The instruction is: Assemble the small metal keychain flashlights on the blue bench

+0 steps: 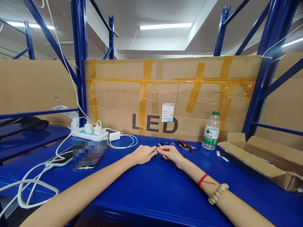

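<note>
My left hand [144,154] and my right hand [169,153] meet over the middle of the blue table. The fingers of both are closed in a pinch around something small and light-coloured, mostly hidden by the fingertips. Small dark pieces [161,144] lie just behind my right fingers. A little to the right is a loose pile of thin purple, red and black items [186,146], too small to name surely.
A water bottle [211,132] with a green cap stands behind right, beside an open cardboard box [258,157]. On the left are a power strip [91,135], white cables [39,181] and phones [91,163]. A large taped cardboard sheet [113,97] closes off the back.
</note>
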Available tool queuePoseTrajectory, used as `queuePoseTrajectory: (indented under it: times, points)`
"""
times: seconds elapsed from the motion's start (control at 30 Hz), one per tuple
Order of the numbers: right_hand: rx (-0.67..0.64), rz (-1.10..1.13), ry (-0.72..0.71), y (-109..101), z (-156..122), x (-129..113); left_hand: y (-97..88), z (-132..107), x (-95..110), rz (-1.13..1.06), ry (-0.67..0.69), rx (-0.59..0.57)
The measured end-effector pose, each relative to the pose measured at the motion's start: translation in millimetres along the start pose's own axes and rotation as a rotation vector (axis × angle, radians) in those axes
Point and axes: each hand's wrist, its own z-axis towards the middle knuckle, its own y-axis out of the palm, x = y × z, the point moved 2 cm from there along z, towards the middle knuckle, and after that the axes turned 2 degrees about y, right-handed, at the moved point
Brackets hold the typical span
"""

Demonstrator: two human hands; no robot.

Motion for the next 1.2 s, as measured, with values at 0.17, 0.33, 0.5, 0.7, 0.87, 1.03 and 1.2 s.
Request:
queuePoseTrajectory:
  times: [0.17,0.33,0.5,0.7,0.87,1.03,1.2]
  points:
    - [-0.004,0.002,0.007,0.3,-0.9,-0.9,0.8,0.5,-0.5,0.006,-0.002,-0.001]
    - [-0.003,0.005,0.010,0.4,-0.3,-0.8,0.2,0.6,0.3,0.013,-0.002,0.002]
    - [-0.008,0.016,0.001,0.1,-0.4,-0.4,-0.4,0.3,0.5,-0.006,-0.003,0.001]
    - [0.005,0.002,0.014,-0.3,0.1,0.0,0.2,0.7,-0.1,-0.003,-0.009,0.000]
    - [-0.001,-0.002,0.006,-0.6,2.1,0.8,1.1,0.4,-0.9,0.006,-0.004,-0.003]
    - [-0.003,-0.003,0.014,0.2,1.7,0.6,1.8,0.5,-1.2,0.025,0.021,0.019]
    - [0.007,-0.002,0.020,0.6,-0.4,-0.9,0.9,0.4,-0.4,0.027,0.030,0.021]
